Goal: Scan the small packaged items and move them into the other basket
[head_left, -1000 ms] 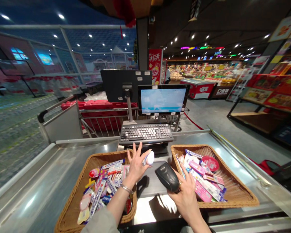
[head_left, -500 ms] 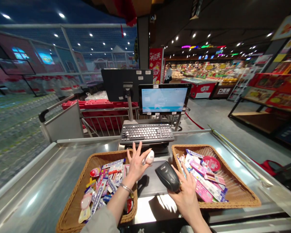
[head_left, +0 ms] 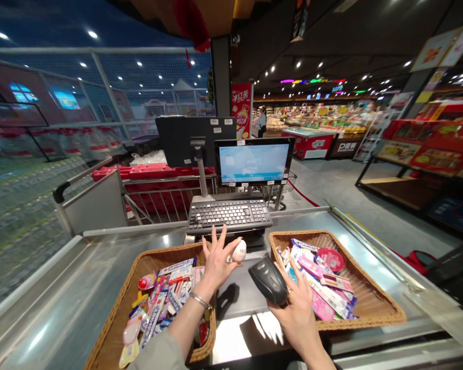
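Observation:
My left hand (head_left: 217, 262) is raised over the counter and pinches a small white egg-shaped item (head_left: 239, 251) between thumb and forefinger, its other fingers spread. My right hand (head_left: 297, 308) grips a black handheld barcode scanner (head_left: 268, 280), whose head points toward the egg-shaped item. A wicker basket (head_left: 111, 334) full of small colourful packets lies under my left arm. A second wicker basket (head_left: 374, 303) with pink and white packets sits to the right of my right hand.
Behind the hands stand a keyboard (head_left: 229, 214), a lit touchscreen (head_left: 253, 162) and a dark back-facing display (head_left: 195, 140) on a steel checkout counter (head_left: 73, 288). Red shopping baskets (head_left: 154, 172) and a metal rail lie beyond. Supermarket aisles and a person (head_left: 260, 122) are far back.
The view has shifted slightly down and left. Both hands keep the same pose, the egg-shaped item turned a little in my left fingers.

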Demonstrator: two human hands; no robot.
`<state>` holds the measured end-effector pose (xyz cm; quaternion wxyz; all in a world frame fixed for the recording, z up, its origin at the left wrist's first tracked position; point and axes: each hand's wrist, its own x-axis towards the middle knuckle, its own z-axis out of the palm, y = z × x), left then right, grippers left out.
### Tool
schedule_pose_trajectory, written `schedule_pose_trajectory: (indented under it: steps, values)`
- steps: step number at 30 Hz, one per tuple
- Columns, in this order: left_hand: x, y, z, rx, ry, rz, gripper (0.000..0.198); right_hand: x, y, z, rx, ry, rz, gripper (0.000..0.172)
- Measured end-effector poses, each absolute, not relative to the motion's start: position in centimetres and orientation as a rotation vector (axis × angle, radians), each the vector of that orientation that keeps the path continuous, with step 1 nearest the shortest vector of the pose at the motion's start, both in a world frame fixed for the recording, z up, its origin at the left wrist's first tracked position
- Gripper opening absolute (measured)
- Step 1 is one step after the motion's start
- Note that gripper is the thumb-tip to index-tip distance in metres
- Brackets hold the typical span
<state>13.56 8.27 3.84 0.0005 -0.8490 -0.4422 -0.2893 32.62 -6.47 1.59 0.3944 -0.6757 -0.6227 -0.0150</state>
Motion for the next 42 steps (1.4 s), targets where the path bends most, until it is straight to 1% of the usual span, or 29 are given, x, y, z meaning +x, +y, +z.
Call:
schedule_pose_trajectory:
  steps: [3, 7, 9, 16, 21, 25, 29, 33, 39, 42]
  values:
    - [13.9, 8.2, 4.1, -2.678, -1.348, -0.904, 0.071, 32.8, -6.6, 2.0, -1.703, -1.544, -0.058, 0.052]
    - [14.5, 8.2, 4.8, -2.699, -1.305, -0.894, 0.067, 32.9, -7.0, 2.4, -1.724, -1.506, -0.049, 0.038]
    - [14.8, 8.1, 5.2, -2.711, -1.284, -0.884, 0.067, 33.0, -7.1, 2.5, -1.751, -1.493, -0.029, 0.035]
    - [16.3, 7.8, 6.4, -2.745, -1.212, -0.839, 0.07, 33.8, -7.3, 2.7, -1.762, -1.429, -0.076, 0.037]
    - [17.7, 7.7, 6.6, -2.771, -1.164, -0.823, 0.067, 34.6, -7.6, 2.9, -1.764, -1.342, -0.102, 0.047]
    - [18.9, 7.8, 6.5, -2.813, -1.103, -0.801, 0.072, 35.5, -7.9, 2.7, -1.784, -1.285, -0.14, 0.043]
    - [20.3, 7.8, 6.4, -2.857, -1.025, -0.777, 0.067, 36.6, -8.2, 2.2, -1.794, -1.234, -0.18, 0.038]
    - [21.9, 7.8, 6.1, -2.906, -0.949, -0.743, 0.069, 38.0, -8.6, 1.3, -1.796, -1.162, -0.217, 0.029]
    - [24.3, 8.0, 5.5, -2.96, -0.829, -0.722, 0.07, 40.0, -9.4, 0.4, -1.791, -1.024, -0.286, 0.037]
    - [25.9, 8.1, 5.1, -2.979, -0.754, -0.698, 0.074, 40.8, -9.9, 0.3, -1.786, -0.964, -0.318, 0.035]
